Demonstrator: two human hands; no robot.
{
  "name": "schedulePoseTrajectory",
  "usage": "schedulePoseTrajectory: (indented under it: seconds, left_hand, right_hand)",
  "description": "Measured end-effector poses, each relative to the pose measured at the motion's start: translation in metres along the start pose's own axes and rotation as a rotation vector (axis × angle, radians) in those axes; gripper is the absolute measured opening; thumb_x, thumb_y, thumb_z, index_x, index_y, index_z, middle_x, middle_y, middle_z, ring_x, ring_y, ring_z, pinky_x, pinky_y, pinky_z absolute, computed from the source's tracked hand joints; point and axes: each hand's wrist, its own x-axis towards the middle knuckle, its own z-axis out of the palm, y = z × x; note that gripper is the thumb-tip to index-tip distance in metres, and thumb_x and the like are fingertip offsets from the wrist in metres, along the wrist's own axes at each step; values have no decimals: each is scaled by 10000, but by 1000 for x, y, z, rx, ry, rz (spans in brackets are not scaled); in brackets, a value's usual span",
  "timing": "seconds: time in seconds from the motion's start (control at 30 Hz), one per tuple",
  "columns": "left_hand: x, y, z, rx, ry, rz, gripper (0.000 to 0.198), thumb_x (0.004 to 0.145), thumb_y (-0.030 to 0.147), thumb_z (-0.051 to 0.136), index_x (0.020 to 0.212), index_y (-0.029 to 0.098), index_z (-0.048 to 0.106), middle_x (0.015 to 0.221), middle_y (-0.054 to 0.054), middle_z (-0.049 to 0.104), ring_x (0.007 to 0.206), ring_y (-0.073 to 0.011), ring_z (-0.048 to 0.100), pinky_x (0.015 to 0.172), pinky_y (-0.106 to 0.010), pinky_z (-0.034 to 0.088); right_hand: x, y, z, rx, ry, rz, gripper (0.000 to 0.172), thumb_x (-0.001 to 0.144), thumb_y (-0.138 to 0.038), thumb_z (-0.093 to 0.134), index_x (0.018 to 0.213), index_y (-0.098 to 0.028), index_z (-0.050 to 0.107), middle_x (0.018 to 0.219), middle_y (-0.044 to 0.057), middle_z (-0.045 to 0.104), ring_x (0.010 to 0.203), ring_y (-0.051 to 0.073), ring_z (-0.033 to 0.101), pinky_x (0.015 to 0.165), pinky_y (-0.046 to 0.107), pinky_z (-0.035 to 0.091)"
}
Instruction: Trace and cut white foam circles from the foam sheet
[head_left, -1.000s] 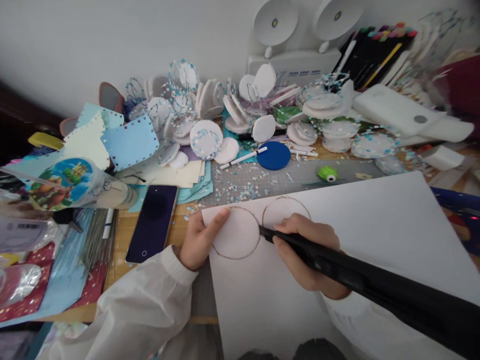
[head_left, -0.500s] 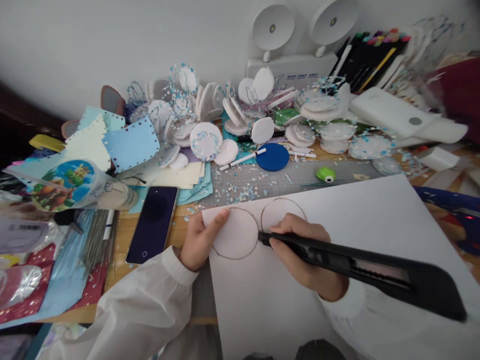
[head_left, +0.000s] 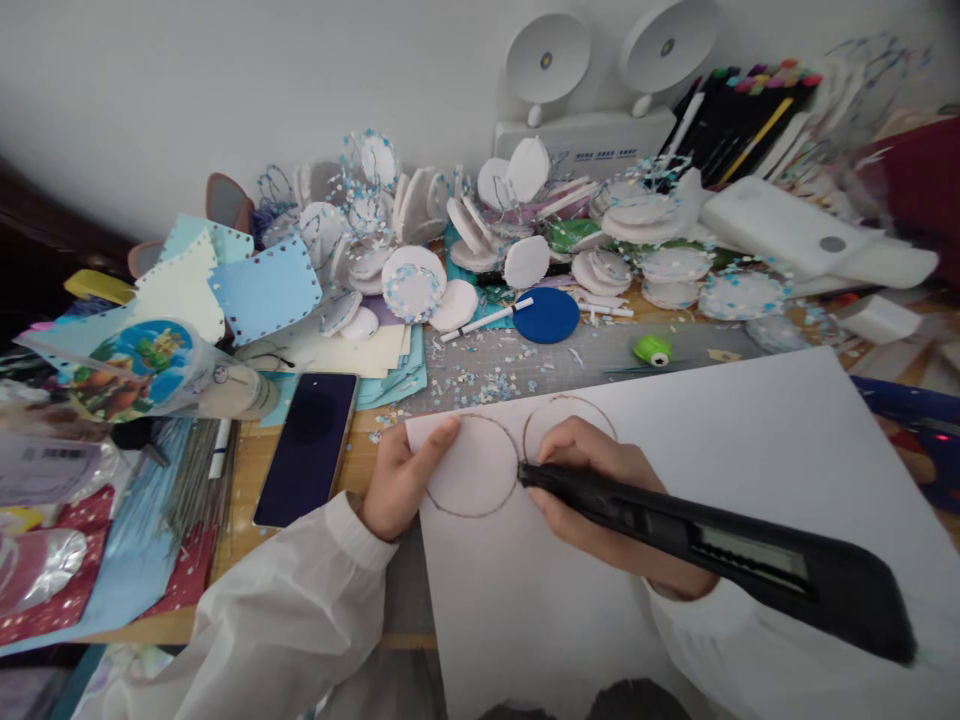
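A large white sheet (head_left: 525,590) lies on the grey mat, with two circles outlined in brown near its far edge. My left hand (head_left: 401,480) grips the sheet's left edge, thumb on top by the left circle (head_left: 476,475); its other fingers are mostly hidden. In my right hand (head_left: 600,480) is a black box cutter (head_left: 750,550), held like a pen. Its tip rests on the sheet at the right side of the left circle. The right hand partly covers the second circle (head_left: 574,405).
White round pieces (head_left: 412,285) with blue star garlands are piled along the wall. A blue disc (head_left: 546,315), a white pen (head_left: 487,318) and a green reel (head_left: 652,350) lie beyond the sheet. At left are a phone (head_left: 306,450) and a drink cup (head_left: 150,370).
My right hand has turned slightly, and the back end of the box cutter has swung left and nearer. Its tip stays near the left circle's right edge. My left hand holds still.
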Motion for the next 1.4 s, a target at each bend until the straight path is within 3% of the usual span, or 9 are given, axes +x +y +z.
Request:
schedulePoseTrajectory:
  seconds: [0.13, 0.23, 0.33, 0.63, 0.77, 1.03, 1.2, 1.4]
  left_hand:
    - [0, 2, 1, -27, -9, -1, 377, 752, 490, 676, 634, 140, 602, 566, 3, 526, 491, -89, 443, 424, -194, 329]
    - [-1, 2, 1, -42, -4, -18, 377, 736, 497, 687, 649, 136, 619, 577, -10, 552, 498, -101, 469, 425, -200, 341]
    - [-1, 1, 1, -45, 9, -26, 373, 734, 491, 692, 657, 132, 623, 583, -12, 559, 499, -100, 472, 424, -198, 342]
    - [-1, 0, 1, -59, 4, -13, 370, 735, 484, 692, 637, 135, 621, 558, 3, 522, 485, -84, 427, 417, -191, 315]
    - [-1, 0, 2, -68, 22, -12, 349, 731, 475, 699, 665, 137, 647, 570, 2, 543, 490, -87, 438, 428, -193, 328]
    - [-2, -1, 1, -78, 13, -33, 368, 727, 490, 702, 677, 131, 641, 573, 2, 546, 494, -87, 455, 434, -192, 337]
    - [-2, -3, 0, -50, 22, -20, 362, 741, 488, 696, 727, 128, 663, 623, -10, 569, 534, -93, 483, 459, -190, 367]
    - [-2, -2, 0, -65, 25, -16, 369, 734, 490, 702, 736, 123, 661, 616, -6, 563, 525, -86, 476, 450, -182, 365]
  right_hand:
    - [2, 11, -7, -192, -115, -163, 165, 699, -191, 627, 825, -216, 524, 619, -54, 611, 510, 97, 544, 493, 195, 371]
    - [1, 13, -5, -280, -80, -285, 70, 769, -223, 574, 742, -204, 512, 563, -37, 569, 484, 103, 511, 483, 214, 348]
    - [0, 12, -2, -324, -33, -352, 128, 807, -230, 539, 692, -203, 488, 551, -25, 545, 485, 104, 489, 493, 229, 346]
    - [0, 13, -2, -201, -75, -360, 120, 800, -200, 550, 703, -206, 480, 555, -29, 551, 466, 97, 474, 464, 229, 340]
    - [-3, 12, 3, -263, -21, -342, 173, 833, -218, 540, 683, -210, 455, 545, -32, 526, 472, 96, 462, 476, 232, 328]
    - [-6, 17, 3, -336, -93, -379, 137, 819, -234, 560, 714, -214, 474, 561, -30, 542, 496, 108, 479, 495, 247, 313]
    - [-9, 14, 13, -473, 3, -342, 197, 816, -233, 565, 658, -212, 449, 534, -33, 524, 475, 100, 464, 482, 269, 260]
    - [-11, 6, 12, -407, -3, -380, 223, 838, -240, 535, 634, -209, 452, 516, -29, 502, 461, 97, 433, 476, 263, 288]
